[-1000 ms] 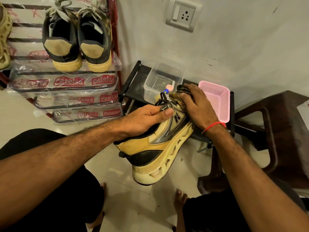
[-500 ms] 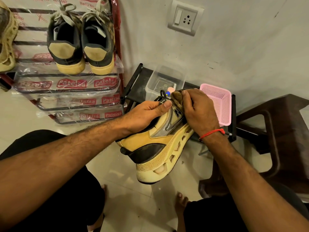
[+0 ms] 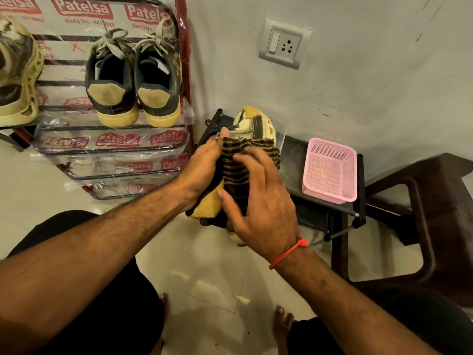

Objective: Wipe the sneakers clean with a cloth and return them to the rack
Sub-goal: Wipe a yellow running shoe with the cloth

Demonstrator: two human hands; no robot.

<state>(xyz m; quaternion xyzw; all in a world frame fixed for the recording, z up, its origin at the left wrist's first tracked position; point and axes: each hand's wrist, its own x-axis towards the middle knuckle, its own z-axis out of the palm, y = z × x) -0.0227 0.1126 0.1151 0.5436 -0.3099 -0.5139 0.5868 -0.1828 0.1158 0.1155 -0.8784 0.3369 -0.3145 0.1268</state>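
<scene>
Comparing frames, we find the sneaker turned toe-up at centre; left hand grips it, right hand presses the cloth flat — wiping continues.

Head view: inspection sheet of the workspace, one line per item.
Surface: pale tiled floor; low black stand.
Job's things: tan sneaker held above the stand, striped cloth laid over it; shoe rack holds a dark pair and another tan sneaker.
Clutter: pink basket on the stand.
Grippers: left hand holds the sneaker; right hand, blurred, presses the cloth.
Cables: nothing seen.
Surroundings: wall socket, brown chair.
</scene>
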